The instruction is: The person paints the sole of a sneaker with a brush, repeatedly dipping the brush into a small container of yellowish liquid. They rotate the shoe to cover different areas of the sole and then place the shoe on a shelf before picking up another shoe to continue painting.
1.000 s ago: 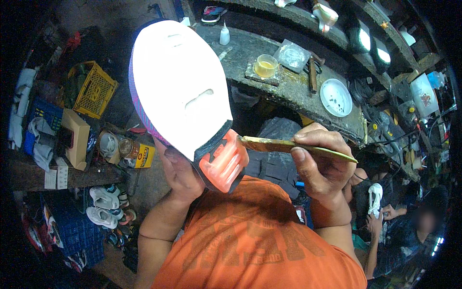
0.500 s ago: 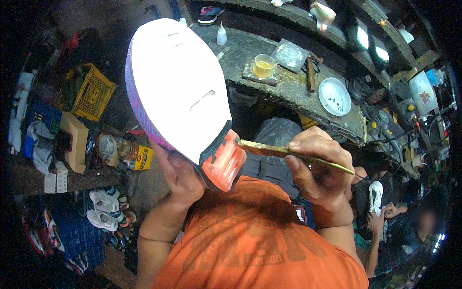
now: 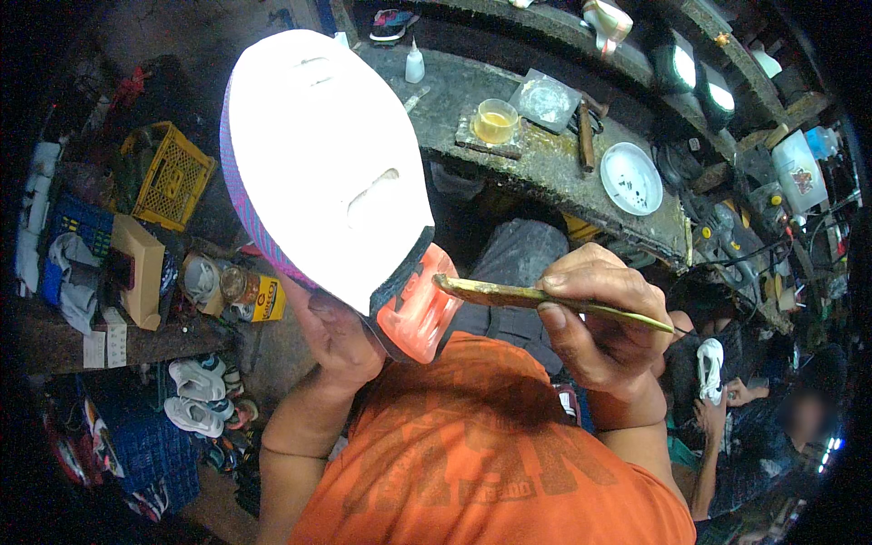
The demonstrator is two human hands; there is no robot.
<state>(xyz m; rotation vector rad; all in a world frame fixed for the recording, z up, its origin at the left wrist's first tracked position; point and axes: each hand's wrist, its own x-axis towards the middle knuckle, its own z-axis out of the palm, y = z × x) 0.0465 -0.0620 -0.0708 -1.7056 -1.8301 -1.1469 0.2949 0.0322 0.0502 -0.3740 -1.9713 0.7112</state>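
A shoe (image 3: 318,163) is tilted with its white sole toward me; blue and purple fabric shows along its left side. Its heel end carries a glossy orange-red piece (image 3: 422,309) edged in black. My left hand (image 3: 341,331) grips the shoe from behind and below, its fingers mostly hidden by it. Pinched between the thumb and fingers of my right hand (image 3: 604,313) is a thin, worn glue brush (image 3: 495,292) with a yellowish handle. The brush tip touches or nearly touches the glossy heel piece; I cannot tell which.
The workbench ahead holds a cup of yellowish liquid (image 3: 495,123), a hammer (image 3: 586,136), a white dish (image 3: 631,179) and a squeeze bottle (image 3: 414,64). A yellow crate (image 3: 173,177) and finished-looking shoes (image 3: 200,395) are at left. Another person's hands hold a white shoe (image 3: 710,368) at right.
The shoe has shifted slightly left in my left hand. The brush tip has moved a little left and down along the glossy heel piece.
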